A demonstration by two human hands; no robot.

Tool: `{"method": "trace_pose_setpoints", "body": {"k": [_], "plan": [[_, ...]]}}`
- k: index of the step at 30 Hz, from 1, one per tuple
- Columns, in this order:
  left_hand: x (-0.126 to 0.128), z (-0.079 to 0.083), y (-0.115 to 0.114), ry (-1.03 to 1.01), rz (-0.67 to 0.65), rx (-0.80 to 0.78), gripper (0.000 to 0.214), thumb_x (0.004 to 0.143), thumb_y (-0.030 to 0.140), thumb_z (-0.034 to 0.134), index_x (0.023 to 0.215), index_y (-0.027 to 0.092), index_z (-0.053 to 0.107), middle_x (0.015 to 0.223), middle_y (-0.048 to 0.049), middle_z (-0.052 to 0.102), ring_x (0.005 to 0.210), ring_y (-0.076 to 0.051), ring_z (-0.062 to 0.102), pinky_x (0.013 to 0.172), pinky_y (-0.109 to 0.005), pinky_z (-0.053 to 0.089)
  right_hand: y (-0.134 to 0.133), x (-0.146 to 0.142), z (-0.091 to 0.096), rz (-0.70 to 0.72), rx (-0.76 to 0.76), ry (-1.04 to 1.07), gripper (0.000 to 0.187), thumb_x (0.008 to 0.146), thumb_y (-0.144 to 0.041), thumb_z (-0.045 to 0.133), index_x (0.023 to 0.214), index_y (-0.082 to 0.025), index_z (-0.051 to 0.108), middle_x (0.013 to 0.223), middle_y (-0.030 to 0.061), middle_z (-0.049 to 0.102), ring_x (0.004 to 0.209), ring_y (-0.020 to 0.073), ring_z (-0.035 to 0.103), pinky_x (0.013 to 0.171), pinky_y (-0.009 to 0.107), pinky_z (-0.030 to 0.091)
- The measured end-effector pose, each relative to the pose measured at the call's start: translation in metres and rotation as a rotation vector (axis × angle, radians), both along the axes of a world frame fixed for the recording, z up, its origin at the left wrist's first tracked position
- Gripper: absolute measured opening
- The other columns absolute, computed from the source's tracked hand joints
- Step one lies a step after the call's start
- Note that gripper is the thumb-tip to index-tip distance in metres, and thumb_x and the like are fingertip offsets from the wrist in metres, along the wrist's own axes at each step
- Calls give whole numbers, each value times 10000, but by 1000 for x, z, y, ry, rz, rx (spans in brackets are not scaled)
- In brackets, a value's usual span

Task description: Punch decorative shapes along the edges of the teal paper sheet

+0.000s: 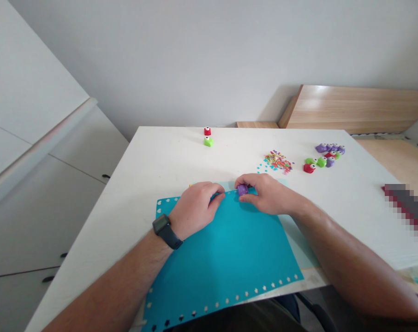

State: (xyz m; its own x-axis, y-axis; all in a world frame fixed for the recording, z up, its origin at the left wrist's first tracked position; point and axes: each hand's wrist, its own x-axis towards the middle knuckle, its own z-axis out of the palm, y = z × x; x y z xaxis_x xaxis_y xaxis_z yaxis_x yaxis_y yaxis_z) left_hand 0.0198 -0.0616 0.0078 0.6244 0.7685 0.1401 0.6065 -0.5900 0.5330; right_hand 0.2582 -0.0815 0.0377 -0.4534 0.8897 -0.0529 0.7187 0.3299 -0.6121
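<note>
Teal sheet [240, 249]: thin, smooth paper lying below and nearer than the fingers of the left hand [197, 203] and right hand [264, 191]; which side is longer is hard to tell, but its near edge slants, right end farther off.
Cut-outs: small star-like or flower-like holes along the near edge, hearts at the far left corner.
Watch [167, 230]: dark, squarish face and strap, on the wrist behind the left fingers; any lettering is too small to make out.
Left fingers: thumb and forefinger pinched narrow on the sheet's far edge.
Right fingers: curled around the purple punch [242, 189], a chunky plastic block on that same far edge; whether paper sits in its slot is hidden.
Pale blue sheet [303, 246]: shows past the teal one, beneath the right forearm.
Confetti [278, 161]: loose multicoloured heap beyond the right fingertips, teal bits on its left.
Clustered punches [328, 157]: glossy purple, green and red, bulging eyes, well right of the right fingers.
Red punch [207, 132], green punch [208, 141]: well beyond the left fingers, red farther.
Wooden panel [354, 108]: pale grain, farther still, rightward.
</note>
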Motion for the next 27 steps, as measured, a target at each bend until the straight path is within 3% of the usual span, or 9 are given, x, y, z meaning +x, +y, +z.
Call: {"method": "trace_pose_setpoints", "body": {"k": [27], "plan": [[-1,-1,1,14,6,7,216,1001,311,495,1009,218,689,985,-51,734,940,-230,669,841,-362,490,3,-3,-4,11,44,-38,178,869,-253,658,1035,-191,667,974,38,690,894,180,605,820,287,437]]}}
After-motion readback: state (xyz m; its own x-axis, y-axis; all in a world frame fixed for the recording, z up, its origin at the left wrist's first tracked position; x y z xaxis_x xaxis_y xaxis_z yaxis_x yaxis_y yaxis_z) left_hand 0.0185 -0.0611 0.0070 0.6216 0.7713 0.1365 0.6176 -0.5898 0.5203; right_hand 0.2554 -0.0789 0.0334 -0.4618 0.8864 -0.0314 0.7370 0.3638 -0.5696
